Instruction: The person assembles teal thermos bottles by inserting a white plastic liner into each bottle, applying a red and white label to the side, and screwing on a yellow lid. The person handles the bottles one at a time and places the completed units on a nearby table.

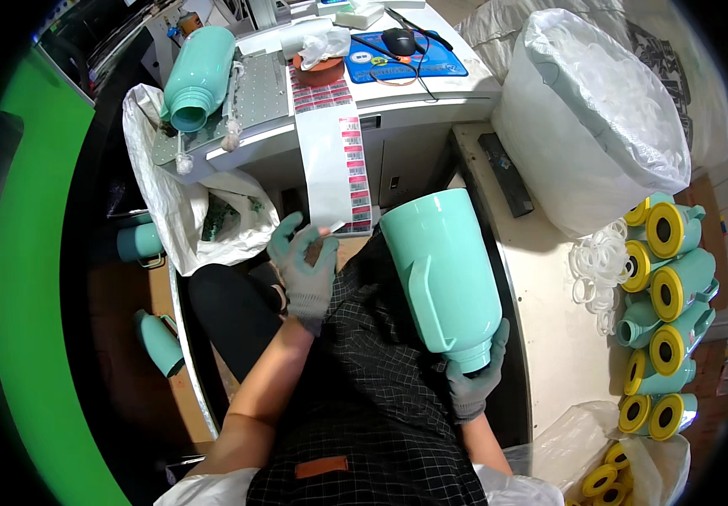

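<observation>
We note the big sack (545, 160) first: it stands on the bench (545, 304) at our right, wide open and heaped with whitish, translucent pieces, so an elbow against its side could spill some. The smaller sack (149, 160), left of the desk, gapes too and holds dark green scraps; a dropped part could get lost there. At lower right, the clear bag (672, 460) contains yellow rings (598, 481) with black centres. The jug (444, 261) lies slanted above our right thigh, wide end away from us, neck toward us. Our right hand (475, 386) has its fingers curled around that neck; with most of the jug beyond the grip, we judge that a smooth glove (469, 401) could let it swing or slip. The strip (326, 169) hangs off the desk, its lower end near our left hand (303, 266), and a careless knuckle could crease it. Smallest is the label (338, 227) at our left fingertips: those fingers are mostly spread, and we cannot tell whether they pinch it or it merely sticks. Cloth fingertips could fold it or foul its adhesive.
</observation>
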The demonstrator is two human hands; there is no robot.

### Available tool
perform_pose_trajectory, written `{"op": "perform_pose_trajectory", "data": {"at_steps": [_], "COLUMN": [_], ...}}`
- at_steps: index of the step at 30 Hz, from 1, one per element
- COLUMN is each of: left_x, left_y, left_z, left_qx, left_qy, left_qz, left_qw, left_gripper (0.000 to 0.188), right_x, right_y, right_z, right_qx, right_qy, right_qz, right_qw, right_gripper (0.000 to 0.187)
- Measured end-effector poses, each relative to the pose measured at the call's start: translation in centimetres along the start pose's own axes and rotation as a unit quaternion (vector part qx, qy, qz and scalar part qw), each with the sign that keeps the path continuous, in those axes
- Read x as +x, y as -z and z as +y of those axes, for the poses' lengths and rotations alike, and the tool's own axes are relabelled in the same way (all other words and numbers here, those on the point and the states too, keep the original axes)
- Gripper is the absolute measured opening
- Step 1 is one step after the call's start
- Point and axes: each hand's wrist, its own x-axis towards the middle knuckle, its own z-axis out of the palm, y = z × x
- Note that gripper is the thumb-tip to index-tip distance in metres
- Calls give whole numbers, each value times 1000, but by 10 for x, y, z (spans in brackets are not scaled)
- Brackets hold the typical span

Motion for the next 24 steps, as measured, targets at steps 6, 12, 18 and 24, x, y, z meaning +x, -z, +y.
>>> {"op": "perform_pose_trajectory", "data": {"at_steps": [6, 12, 18, 24], "left_x": [4, 9, 12, 9], "left_y": [18, 10, 14, 4], "left_z": [59, 69, 74, 2], "left_qx": [-518, -538, -499, -312], "left_qy": [369, 386, 375, 316], "left_qz": [-257, -281, -283, -281], "left_qw": [728, 695, 728, 851], "left_gripper": [16, 16, 16, 33], "right_x": [-8, -11, -15, -10], "right_y": [-2, -5, -4, 1], "right_z": [7, 14, 6, 3], "right_qx": [-5, -35, 8, -63], "right_qy": [19, 33, 29, 42], "right_qz": [-13, -8, -51, -58], "right_qw": [1000, 999, 998, 995], "right_gripper": [106, 110, 107, 112]}}
